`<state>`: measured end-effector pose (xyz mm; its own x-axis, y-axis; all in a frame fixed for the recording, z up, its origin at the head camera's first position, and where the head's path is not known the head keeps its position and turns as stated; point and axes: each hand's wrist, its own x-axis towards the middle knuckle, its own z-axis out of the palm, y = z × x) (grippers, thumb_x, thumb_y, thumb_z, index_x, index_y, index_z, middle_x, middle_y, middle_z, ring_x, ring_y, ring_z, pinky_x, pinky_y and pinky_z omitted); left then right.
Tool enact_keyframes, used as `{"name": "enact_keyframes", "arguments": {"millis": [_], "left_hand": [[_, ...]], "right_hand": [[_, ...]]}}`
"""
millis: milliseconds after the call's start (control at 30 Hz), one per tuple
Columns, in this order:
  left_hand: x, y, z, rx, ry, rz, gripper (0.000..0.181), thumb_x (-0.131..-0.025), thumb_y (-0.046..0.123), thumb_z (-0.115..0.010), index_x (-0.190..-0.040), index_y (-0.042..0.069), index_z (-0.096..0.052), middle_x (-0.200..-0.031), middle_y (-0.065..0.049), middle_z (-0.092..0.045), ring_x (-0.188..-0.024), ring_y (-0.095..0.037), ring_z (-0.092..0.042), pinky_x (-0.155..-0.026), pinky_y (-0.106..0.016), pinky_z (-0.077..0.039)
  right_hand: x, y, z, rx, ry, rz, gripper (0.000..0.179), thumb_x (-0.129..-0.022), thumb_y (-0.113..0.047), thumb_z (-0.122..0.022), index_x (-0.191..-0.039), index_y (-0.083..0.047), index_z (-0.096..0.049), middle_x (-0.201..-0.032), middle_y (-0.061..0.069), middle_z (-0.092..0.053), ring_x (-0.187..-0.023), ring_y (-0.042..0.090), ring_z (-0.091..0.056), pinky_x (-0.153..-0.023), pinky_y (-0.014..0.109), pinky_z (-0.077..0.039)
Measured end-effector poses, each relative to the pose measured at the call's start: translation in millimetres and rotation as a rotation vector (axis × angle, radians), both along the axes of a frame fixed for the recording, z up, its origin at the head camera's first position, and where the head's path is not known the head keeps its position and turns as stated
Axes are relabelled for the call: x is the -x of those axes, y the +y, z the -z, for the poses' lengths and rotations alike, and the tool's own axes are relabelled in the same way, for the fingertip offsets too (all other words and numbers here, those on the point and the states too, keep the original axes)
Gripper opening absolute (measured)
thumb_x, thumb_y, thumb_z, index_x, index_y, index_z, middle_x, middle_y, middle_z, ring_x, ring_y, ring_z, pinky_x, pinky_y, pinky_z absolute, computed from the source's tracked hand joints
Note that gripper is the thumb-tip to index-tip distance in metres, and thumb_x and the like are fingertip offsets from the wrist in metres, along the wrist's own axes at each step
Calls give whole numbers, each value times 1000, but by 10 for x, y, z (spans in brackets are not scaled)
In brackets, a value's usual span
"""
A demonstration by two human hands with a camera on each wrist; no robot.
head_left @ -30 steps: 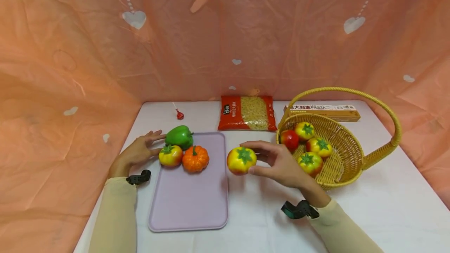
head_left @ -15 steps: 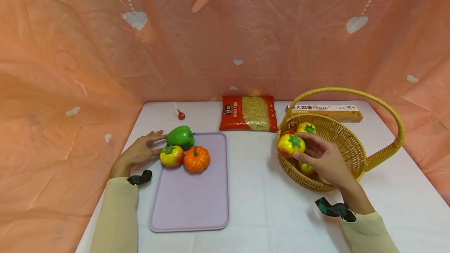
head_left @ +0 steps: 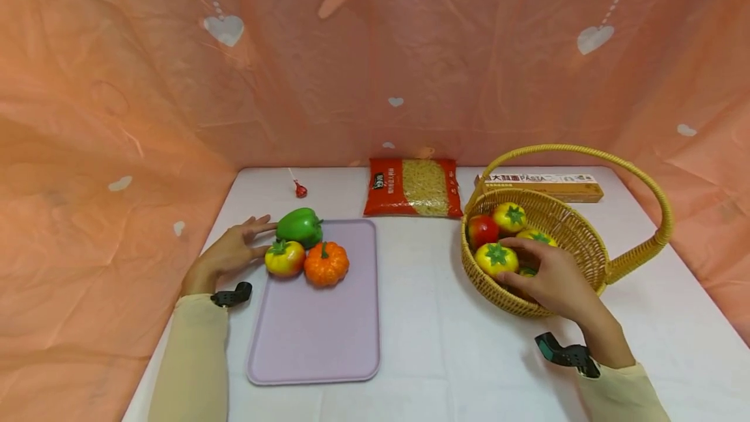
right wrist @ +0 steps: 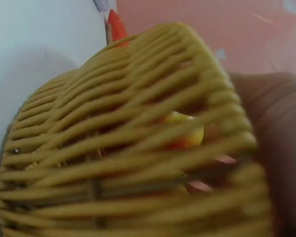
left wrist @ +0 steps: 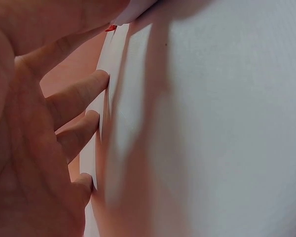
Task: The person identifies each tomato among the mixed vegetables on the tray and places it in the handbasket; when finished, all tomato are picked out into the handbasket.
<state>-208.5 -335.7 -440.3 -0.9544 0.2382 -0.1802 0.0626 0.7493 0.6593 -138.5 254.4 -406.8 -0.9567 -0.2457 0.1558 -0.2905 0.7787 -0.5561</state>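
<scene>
My right hand reaches into the yellow wicker basket and pinches a yellow-red toy tomato between thumb and fingers at the near left of the inside. Around it lie similar tomatoes and a red fruit. In the right wrist view the basket's woven side hides most of that hand. My left hand rests at the tray's left edge with loose fingers, fingertips right at a green bell pepper and another tomato. An orange pumpkin sits beside them on the lilac tray.
A red bag of pasta lies at the back of the table, left of the basket. Behind the basket is a pasta box. A red lollipop lies beyond the tray. The basket's tall handle arches over its right side.
My right hand has carried the tomato rightward from beside the tray, over the basket's rim, and lowered it inside among the other fruit. The left hand has stayed in place.
</scene>
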Motion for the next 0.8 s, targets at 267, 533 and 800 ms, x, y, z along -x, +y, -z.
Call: {"name": "enact_keyframes", "arguments": {"millis": [267, 533, 800], "left_hand": [[-9, 1, -40, -4, -40, -20, 60, -102, 19, -74, -159, 9, -58, -179, -21, -30, -168, -52, -7, -129, -81, -4], [5, -2, -34, 16, -32, -23, 60, -102, 21, -75, -158, 10, -59, -178, -20, -32, -168, -52, -9, -129, -82, -5], [-4, 5, -43, 28, -28, -19, 61, -102, 23, -76, -159, 10, -58, -178, -22, -32, -168, -53, -10, -128, -82, -7]], "right_hand": [[25, -172, -63, 26, 70, 15, 60, -88, -31, -94, -141, -13, -74, -135, 21, -76, -118, 42, -70, -99, 56, -59], [98, -624, -132, 404, -11, -219, 50, -95, -12, -87, -142, -9, -72, -137, 9, -76, -125, 16, -74, -108, 15, -54], [247, -1294, -63, 584, -240, -476, 49, -97, -13, -85, -144, -13, -71, -146, 5, -73, -140, 34, -67, -118, 37, -54]]}}
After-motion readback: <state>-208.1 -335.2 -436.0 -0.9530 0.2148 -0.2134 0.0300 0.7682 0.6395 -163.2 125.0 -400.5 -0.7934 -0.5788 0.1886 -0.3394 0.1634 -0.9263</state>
